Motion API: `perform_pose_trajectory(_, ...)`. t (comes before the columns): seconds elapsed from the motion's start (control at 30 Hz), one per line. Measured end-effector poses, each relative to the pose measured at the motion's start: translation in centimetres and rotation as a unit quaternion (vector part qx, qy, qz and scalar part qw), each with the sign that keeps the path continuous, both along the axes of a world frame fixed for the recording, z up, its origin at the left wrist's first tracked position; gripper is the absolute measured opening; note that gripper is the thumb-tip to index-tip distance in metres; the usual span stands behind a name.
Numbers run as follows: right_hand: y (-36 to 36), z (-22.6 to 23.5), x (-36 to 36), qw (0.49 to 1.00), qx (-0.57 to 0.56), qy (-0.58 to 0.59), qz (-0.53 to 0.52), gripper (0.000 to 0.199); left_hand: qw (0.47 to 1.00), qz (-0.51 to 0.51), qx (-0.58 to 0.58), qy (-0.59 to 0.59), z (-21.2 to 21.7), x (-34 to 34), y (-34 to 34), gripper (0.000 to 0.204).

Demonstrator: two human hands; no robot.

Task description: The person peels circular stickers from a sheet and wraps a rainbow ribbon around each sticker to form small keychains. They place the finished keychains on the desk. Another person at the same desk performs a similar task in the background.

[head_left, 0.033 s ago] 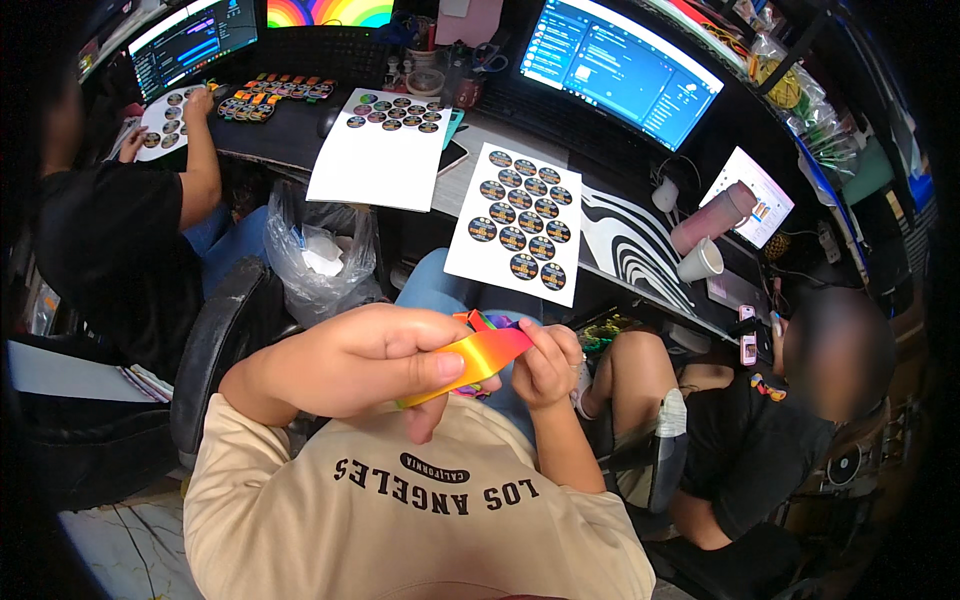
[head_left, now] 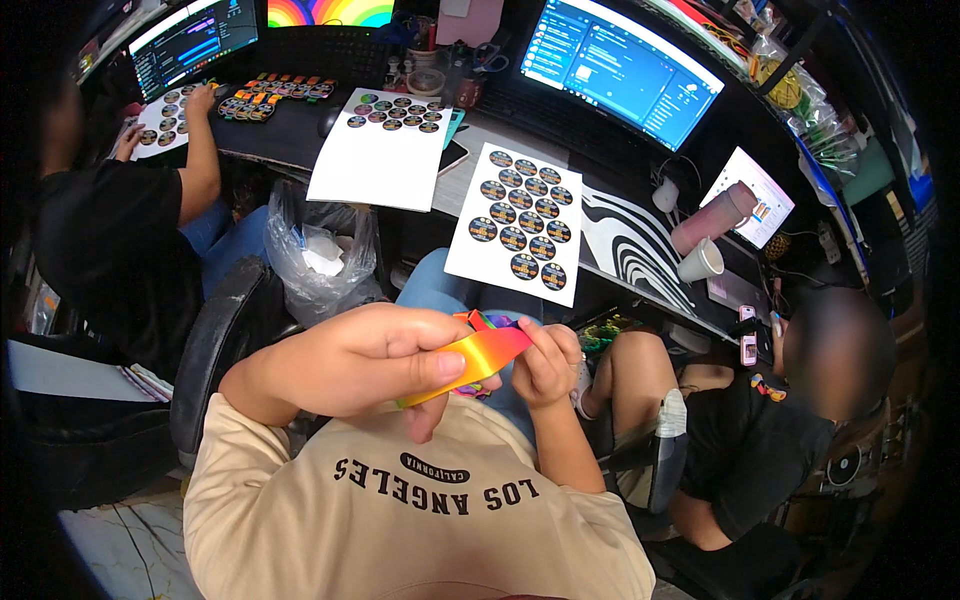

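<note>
A shiny rainbow-coloured ribbon [head_left: 475, 362], running from yellow through orange to pink-red, is stretched between my two hands above my lap. My left hand [head_left: 385, 358] grips its yellow part, the thumb pressed flat on top. At its pink end, the fingertips of my right hand [head_left: 548, 365] pinch the ribbon. More folds in red, green and purple show behind and below, partly hidden by my fingers. Beyond my hands, a white sheet of round black stickers [head_left: 513, 214] lies at the desk edge, with bare gaps in its lower rows.
Another sticker sheet [head_left: 380, 165] lies farther left, near a mouse. A clear plastic bag [head_left: 322, 255] hangs below the desk. At left, a co-worker handles a sticker sheet [head_left: 165, 125] beside ribboned round pieces [head_left: 262, 97]. A paper cup [head_left: 700, 260] stands near a seated person at right.
The co-worker's sticker sheet at the far left has shifted slightly. My hands and the ribbon show no visible movement.
</note>
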State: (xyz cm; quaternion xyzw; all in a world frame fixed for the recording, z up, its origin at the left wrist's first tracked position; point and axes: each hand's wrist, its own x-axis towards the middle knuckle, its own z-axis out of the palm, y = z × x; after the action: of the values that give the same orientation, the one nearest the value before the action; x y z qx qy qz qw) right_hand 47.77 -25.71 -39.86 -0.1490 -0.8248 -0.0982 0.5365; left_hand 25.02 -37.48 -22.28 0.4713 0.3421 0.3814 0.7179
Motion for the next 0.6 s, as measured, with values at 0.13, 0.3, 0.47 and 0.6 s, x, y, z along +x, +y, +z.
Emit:
perform_pose_trajectory(0.13,1.0,-0.5,-0.6,1.000,0.000,0.008,-0.008,0.022,1.000,-0.025,0.008,0.012,-0.5,-0.4,1.0,0.035)
perform_pose_trajectory(0.3,1.2,-0.7,-1.5,0.998,-0.004,0.052,0.043,0.024,1.000,-0.011,0.009,0.011,-0.8,-0.3,1.3,0.037)
perform_pose_trajectory(0.47,-0.9,0.2,-1.7,0.995,-0.095,0.022,0.035,0.024,0.998,0.010,0.057,0.030,-0.5,-0.6,0.4,0.034)
perform_pose_trajectory(0.6,-2.0,1.2,-2.7,0.963,-0.241,0.059,0.110,0.019,0.968,0.052,0.230,0.086,-1.4,-0.8,1.3,0.027)
